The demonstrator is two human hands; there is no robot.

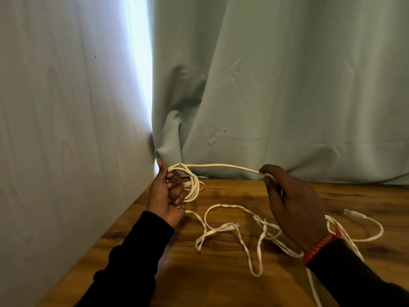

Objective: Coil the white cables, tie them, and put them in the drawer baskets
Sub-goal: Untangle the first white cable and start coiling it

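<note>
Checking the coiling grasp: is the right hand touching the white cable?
Touching. The head view shows the right hand pinching the taut white cable at its fingers; the strand runs to the coil in the left hand.

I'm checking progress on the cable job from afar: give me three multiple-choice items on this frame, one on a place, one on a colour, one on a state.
1. Where is the coiled part of the white cable?
A. in the left hand
B. in a drawer basket
C. flat on the wooden table

2. What colour is the band at the right wrist?
A. blue
B. red
C. white

3. What state is the cable between the two hands in?
A. cut
B. knotted
C. stretched in one span

Key: 1 A, the loops hang from the left hand. 2 B, a red wristband shows. 3 C, the span runs across to the right hand, above the wooden table.
</note>
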